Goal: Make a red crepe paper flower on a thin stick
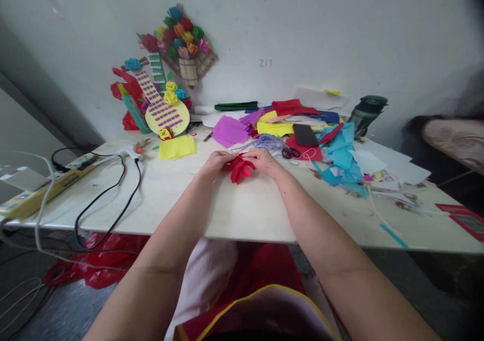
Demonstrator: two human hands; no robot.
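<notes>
Between my two hands is a red paper flower, its crinkled petals hanging toward me over the white table. My left hand pinches its left side, and my right hand pinches its upper right edge. Fingers of both hands are closed on the paper; the fingertips are partly hidden by it. Just beyond my right hand lie a tangle of pale purple string and black-handled scissors. Purple paper sheets rest behind the flower.
A glue gun with a black cable sits left, near a yellow power strip. Yellow paper lies before a flower-decorated guitar craft. To the right are a phone, blue paper, scraps and a dark bottle.
</notes>
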